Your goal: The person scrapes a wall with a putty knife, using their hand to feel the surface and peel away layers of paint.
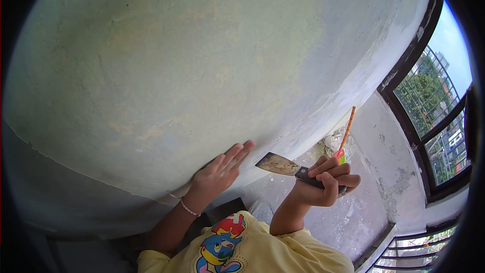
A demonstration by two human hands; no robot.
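My right hand (pixel 331 179) is wrapped round the dark handle of a putty knife (pixel 278 164). Its broad blade is stained brown and points left toward the wall. My left hand (pixel 221 168), a beaded bracelet at its wrist, lies flat with fingers stretched out along the wall (pixel 202 71). The wall's pale green surface shows yellowish patches, scuffs and a few cracks. Between the blade tip and the left fingertips there is a small gap.
Behind my right hand stands an orange stick (pixel 348 126) with a pink and green lower part. Broken plaster (pixel 333 141) shows near the wall's corner. On the right is a dark-framed window (pixel 429 134) with bars outside; a barred opening (pixel 414 253) lies lower right.
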